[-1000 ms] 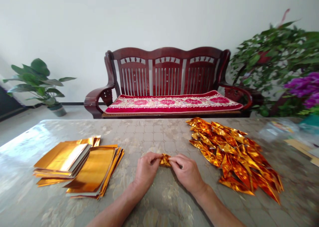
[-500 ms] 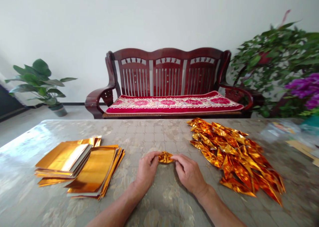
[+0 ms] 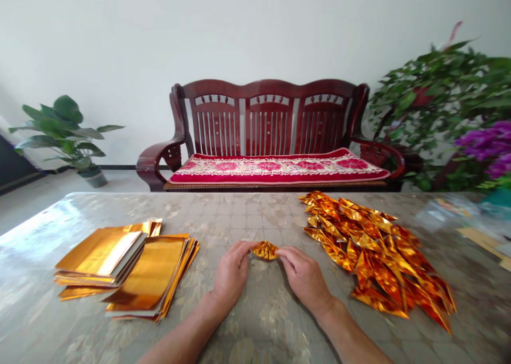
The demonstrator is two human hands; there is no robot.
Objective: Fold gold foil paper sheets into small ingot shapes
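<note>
My left hand [image 3: 231, 272] has fingertips narrowed on the left tip of a small, crinkled, gold-foil boat-shaped piece [image 3: 265, 250]; my right hand [image 3: 304, 279] same on its right tip. Left of the piece: flat rectangular gold paper stacks [image 3: 157, 271]. Right of it: pointed orange-gold foil heap [image 3: 367, 241]. Behind: dark-red wooden bench [image 3: 269, 90].

The left hand [image 3: 231, 271] and right hand [image 3: 305, 279] face each other a little apart, backs up, fingers bent inward in light pinches, with the fingertips [image 3: 281, 252] of each aimed at the other's. Behind them the left wrist [image 3: 217, 302] and right wrist [image 3: 326, 305] run almost straight into the bare left forearm [image 3: 194, 329] and right forearm [image 3: 345, 329], which spread apart away from the hands.
</note>
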